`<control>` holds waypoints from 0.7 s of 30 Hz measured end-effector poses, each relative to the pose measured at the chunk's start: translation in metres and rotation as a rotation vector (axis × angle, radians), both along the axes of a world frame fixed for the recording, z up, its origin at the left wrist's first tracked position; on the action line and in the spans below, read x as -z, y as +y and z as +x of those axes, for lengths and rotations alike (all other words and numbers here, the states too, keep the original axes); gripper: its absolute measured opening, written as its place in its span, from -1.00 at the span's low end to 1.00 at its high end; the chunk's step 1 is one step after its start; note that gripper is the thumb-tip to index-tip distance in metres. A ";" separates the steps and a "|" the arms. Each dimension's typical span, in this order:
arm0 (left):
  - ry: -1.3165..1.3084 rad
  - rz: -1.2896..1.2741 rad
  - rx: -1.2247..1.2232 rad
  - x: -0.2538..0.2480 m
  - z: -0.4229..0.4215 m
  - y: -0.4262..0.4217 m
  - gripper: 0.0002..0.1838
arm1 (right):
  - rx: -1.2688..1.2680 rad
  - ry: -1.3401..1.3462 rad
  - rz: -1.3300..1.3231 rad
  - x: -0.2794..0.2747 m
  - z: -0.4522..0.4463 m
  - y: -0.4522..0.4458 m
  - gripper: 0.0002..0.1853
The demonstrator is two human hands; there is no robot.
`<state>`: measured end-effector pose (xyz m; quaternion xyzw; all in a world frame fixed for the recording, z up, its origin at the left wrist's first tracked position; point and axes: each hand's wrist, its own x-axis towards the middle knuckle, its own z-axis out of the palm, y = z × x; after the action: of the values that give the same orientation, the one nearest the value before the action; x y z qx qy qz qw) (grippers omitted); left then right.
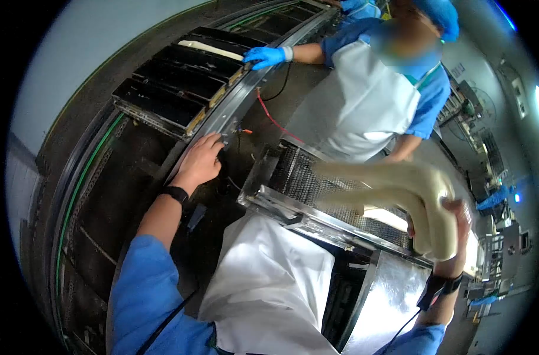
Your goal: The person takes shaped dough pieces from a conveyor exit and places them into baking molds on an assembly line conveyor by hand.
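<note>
My right hand point(459, 218) holds up long, pale strips of dough point(441, 204). They drape over it, bent, with their ends hanging left over a mesh conveyor belt point(299, 168); motion blurs them. Another dough piece point(386, 218) lies on that belt. My left hand point(203, 158) rests on the metal rail point(225, 118) of the other conveyor, near the closest black pan point(157, 106), its fingers loosely extended and nothing held in them. A dough strip point(210, 49) lies along one of the black pans farther up.
Across the mesh belt stands a co-worker in a white apron point(364, 94), a blue-gloved hand point(264, 57) by the dough strip on the pans. A red hose point(269, 112) hangs between the conveyors. A shiny metal panel point(388, 296) sits at my right front.
</note>
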<state>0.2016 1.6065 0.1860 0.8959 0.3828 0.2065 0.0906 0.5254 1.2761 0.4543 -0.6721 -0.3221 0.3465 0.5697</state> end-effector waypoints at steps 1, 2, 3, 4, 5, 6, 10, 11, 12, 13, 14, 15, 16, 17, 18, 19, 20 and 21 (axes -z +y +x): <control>0.004 0.008 0.004 0.003 0.003 0.008 -0.54 | -0.057 0.045 -0.018 -0.011 -0.004 0.035 -0.35; 0.007 0.017 0.012 0.004 0.005 0.015 -0.53 | -0.202 0.113 0.044 -0.018 -0.021 0.074 -0.29; 0.024 0.048 0.004 0.005 0.009 0.021 -0.54 | -0.347 0.180 0.109 -0.023 -0.041 0.113 -0.22; 0.023 0.043 -0.002 0.007 0.011 0.027 -0.54 | -0.507 0.257 0.226 -0.026 -0.059 0.147 -0.22; 0.005 0.041 0.012 0.009 0.013 0.034 -0.54 | -0.675 0.352 0.330 -0.028 -0.078 0.181 -0.21; -0.014 0.041 0.025 0.010 0.016 0.040 -0.54 | -0.772 0.178 0.367 -0.030 -0.095 0.203 -0.21; -0.043 0.030 0.057 0.003 0.029 0.060 -0.54 | -0.722 0.102 0.449 -0.016 -0.094 0.222 -0.14; -0.063 0.037 0.047 0.004 0.032 0.065 -0.53 | -0.706 0.084 0.442 -0.009 -0.083 0.218 -0.16; -0.063 0.037 0.050 0.005 0.035 0.069 -0.53 | -0.688 0.059 0.441 0.004 -0.065 0.209 -0.18; -0.049 0.000 0.051 0.006 0.038 0.072 -0.53 | -0.641 0.060 0.380 0.017 -0.048 0.195 -0.23; -0.036 -0.034 0.053 0.005 0.043 0.076 -0.52 | -0.594 0.060 0.322 0.030 -0.031 0.181 -0.27; -0.036 -0.027 0.062 0.002 0.045 0.079 -0.52 | -0.525 0.080 0.263 0.049 -0.014 0.168 -0.29; -0.009 -0.021 0.048 -0.002 0.044 0.081 -0.52 | -0.454 0.100 0.205 0.068 -0.001 0.153 -0.30; 0.020 -0.016 0.038 -0.004 0.046 0.082 -0.52 | -0.359 0.116 0.136 0.082 0.008 0.136 -0.35; -0.001 -0.087 0.041 -0.007 0.050 0.085 -0.51 | -0.265 0.133 0.069 0.095 0.018 0.118 -0.40; -0.015 -0.105 0.034 -0.010 0.055 0.088 -0.52 | -0.203 0.148 0.044 0.116 0.034 0.099 -0.44; -0.026 -0.126 0.025 -0.014 0.059 0.088 -0.53 | -0.142 0.167 0.017 0.132 0.046 0.079 -0.47; -0.053 0.002 0.053 -0.008 0.061 0.092 -0.55 | -0.070 0.178 -0.002 0.140 0.048 0.060 -0.49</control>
<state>0.2625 1.6981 0.1940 0.9000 0.3562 0.2280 0.1055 0.5737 1.3356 0.3146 -0.6274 -0.2933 0.4249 0.5830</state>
